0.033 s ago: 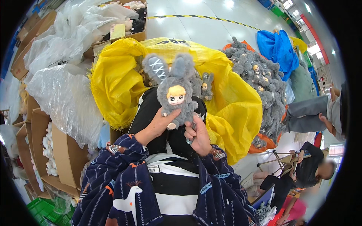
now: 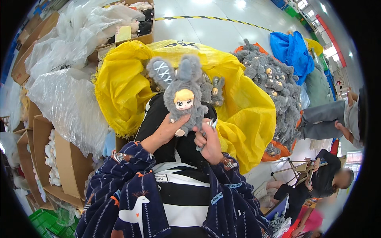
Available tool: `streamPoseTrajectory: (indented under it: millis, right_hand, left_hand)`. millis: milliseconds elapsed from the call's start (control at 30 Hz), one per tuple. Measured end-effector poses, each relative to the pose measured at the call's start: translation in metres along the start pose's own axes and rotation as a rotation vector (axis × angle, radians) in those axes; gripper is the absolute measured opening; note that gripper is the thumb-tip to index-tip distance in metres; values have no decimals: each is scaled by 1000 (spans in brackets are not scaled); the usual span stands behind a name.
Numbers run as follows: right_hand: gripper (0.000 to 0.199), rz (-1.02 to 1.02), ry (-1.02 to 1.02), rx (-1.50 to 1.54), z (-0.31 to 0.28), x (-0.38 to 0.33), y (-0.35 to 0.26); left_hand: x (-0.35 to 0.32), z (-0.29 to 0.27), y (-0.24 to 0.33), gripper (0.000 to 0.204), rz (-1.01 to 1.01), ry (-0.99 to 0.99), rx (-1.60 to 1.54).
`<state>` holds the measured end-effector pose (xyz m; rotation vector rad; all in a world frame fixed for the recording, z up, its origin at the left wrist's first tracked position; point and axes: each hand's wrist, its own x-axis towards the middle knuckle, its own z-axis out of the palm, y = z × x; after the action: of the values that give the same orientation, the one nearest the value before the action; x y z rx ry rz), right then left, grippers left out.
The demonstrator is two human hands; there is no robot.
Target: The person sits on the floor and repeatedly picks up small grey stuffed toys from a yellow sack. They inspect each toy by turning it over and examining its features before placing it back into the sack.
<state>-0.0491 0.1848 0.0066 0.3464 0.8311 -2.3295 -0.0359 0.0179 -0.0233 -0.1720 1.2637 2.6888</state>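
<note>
A grey plush rabbit doll (image 2: 184,91) with long ears, a yellow-haired face and crossed white lacing on one ear is held upright over my lap. My left hand (image 2: 167,129) grips it around the lower body, thumb across the front. Close to the doll's right side, my right hand (image 2: 209,139) is closed around small metal scissors (image 2: 214,123). Their shiny tip sticks out above the fingers, and most of the tool is hidden in the palm. Behind the doll, an open yellow woven sack (image 2: 250,107) holds more grey plush dolls (image 2: 216,90).
An orange-edged sack heaped with grey dolls (image 2: 272,79) stands at the right, by a blue bag (image 2: 291,53). Cardboard boxes (image 2: 69,164) and clear plastic sheeting (image 2: 65,105) line the left. Two people are at the right, one standing (image 2: 325,119), one seated (image 2: 329,170).
The doll has shifted slightly to the left in my left hand. In my right hand, the scissors have turned so that their metal tip now shows above the fingers.
</note>
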Motion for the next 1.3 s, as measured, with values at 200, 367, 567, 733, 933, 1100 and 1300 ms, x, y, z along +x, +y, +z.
streamPoseTrajectory:
  millis: [200,367,567,733,933,1100,1300]
  right_hand:
    - [8,-962,-109,-1457,5,3,-4]
    - [15,-760,-220,-1349,-12,6,-1]
    - [44,-573,76,-647,14,0,-12]
    - [33,-881,-68,-1416,6,10,-4]
    - [19,-695,-37,-1091,-7,20,-6]
    - [22,-334,314,-518,-22,20,-83]
    - [26,-1090,391,-16,-47,31,-244]
  left_hand:
    - [5,2,26,61,112,-38,-299]
    - [14,-4,23,46,69,139,-387]
    - [15,4,30,44,84,81,-273]
    - [21,11,25,41,213,218,30]
    - [37,9,36,40,-23,283,-129]
    - [35,-2,37,45,-108,15,33]
    - [39,-7,37,31,-69,-188,17]
